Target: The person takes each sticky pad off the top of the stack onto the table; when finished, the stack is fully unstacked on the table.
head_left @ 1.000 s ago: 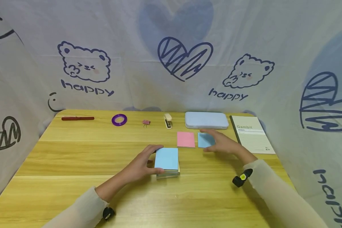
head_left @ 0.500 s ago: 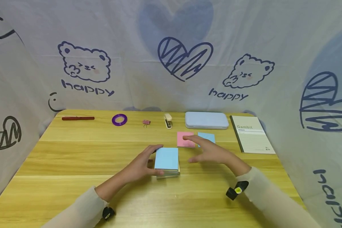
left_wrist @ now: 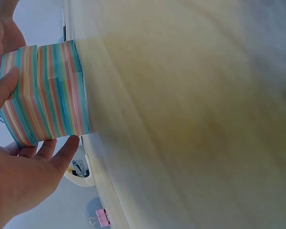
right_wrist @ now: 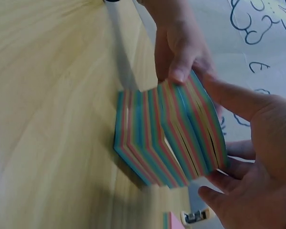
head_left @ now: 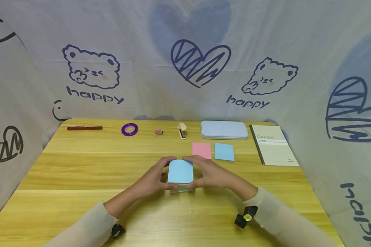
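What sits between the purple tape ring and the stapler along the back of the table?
In the head view, a small pink binder clip lies between the purple tape ring and the stapler, apart from both.

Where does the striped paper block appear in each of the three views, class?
Head: paper block at table centre, between both hands.
Left wrist: upper left, striped side showing.
Right wrist: centre right.
Shared landmark: the stapler, low in both wrist views.

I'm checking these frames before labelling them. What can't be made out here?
- Notebook: small print, head view, too small to read.
- Table: left wrist view, blurred.
- Stapler: right wrist view, cut off by the bottom edge.
- Note block: head view, its sides hidden by the left hand and right hand.
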Demonstrator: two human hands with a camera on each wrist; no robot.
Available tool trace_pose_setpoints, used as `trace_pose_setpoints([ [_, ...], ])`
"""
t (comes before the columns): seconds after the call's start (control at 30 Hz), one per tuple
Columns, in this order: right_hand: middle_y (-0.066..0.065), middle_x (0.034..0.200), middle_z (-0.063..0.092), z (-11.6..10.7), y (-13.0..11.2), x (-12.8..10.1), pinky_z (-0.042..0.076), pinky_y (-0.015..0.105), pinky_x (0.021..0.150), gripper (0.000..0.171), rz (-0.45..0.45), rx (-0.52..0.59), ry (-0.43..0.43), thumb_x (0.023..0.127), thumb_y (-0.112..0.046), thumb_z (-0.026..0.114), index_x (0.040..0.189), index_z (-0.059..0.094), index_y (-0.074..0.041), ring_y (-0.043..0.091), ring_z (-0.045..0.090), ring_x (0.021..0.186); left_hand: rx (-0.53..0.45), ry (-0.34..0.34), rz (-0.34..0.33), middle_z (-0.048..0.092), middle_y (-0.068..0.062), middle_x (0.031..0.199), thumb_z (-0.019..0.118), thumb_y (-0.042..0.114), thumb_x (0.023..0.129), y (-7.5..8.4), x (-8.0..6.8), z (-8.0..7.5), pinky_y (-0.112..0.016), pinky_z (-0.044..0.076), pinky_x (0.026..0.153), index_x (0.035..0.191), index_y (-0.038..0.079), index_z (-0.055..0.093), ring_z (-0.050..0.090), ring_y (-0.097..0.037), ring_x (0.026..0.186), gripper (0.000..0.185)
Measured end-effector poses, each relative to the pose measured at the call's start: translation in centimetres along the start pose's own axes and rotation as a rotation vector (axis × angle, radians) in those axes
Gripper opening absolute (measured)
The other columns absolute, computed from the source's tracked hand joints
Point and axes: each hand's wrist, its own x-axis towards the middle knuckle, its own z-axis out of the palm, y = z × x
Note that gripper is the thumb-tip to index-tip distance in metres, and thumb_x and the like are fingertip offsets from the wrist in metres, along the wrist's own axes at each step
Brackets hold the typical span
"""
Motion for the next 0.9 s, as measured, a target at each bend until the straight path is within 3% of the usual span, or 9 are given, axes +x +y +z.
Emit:
trace_pose_setpoints([
  [0.33, 0.01, 0.142, 0.056, 1.3, -0.7, 0.6, 0.053, 0.046, 0.1, 0.087, -0.052, -0.008, 0.087, 0.085, -0.03, 0.088, 0.154, 0.043, -0.003, 0.023, 0.057, 0.121, 0.039, 0.005, 0.003, 0.042, -0.014, 0.153, 0.087, 0.018, 0.085, 0.2, 0.0, 0.0, -0.06, 0.042, 0.113, 0.154, 0.009, 0.036, 0.038, -0.039, 0.146, 0.086],
  [0.9, 0.007, 0.151, 0.051, -0.8, 0.3, -1.1, 0.046, 0.051, 0.11, 0.088, 0.003, -0.046, 0.083, 0.083, -0.04, 0.088, 0.154, 0.045, -0.012, 0.026, 0.052, 0.134, 0.068, -0.004, -0.006, 0.041, -0.014, 0.154, 0.087, 0.018, 0.084, 0.3, 0.0, 0.0, -0.058, 0.044, 0.113, 0.157, 0.007, 0.035, 0.041, -0.037, 0.144, 0.09],
])
